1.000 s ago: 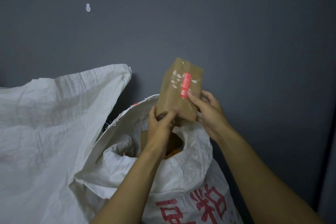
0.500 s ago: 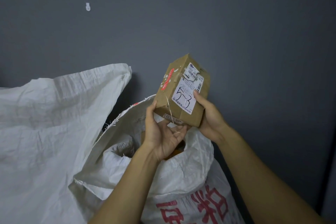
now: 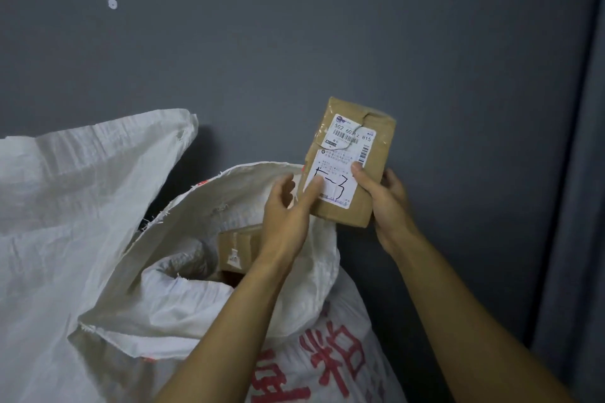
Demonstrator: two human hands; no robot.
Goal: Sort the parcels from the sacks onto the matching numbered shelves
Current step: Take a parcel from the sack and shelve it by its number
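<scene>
Here a brown cardboard parcel (image 3: pixel 357 206), its label handwritten "5-3", is held upright over the rim of the open white sack (image 3: pixel 212 307). The left hand (image 3: pixel 286 209) grips its left edge, thumb on the label. The right hand (image 3: pixel 384 203) clasps the lower right side, fingers (image 3: pixel 393 180) wrapped behind. A carton (image 3: pixel 237 250) lies inside the sack.

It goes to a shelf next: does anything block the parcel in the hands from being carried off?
Nothing visible does. The left hand and right hand hold the parcel up above the open sack, with only bare wall behind it. No shelf is in view, so the way there cannot be judged.
</scene>
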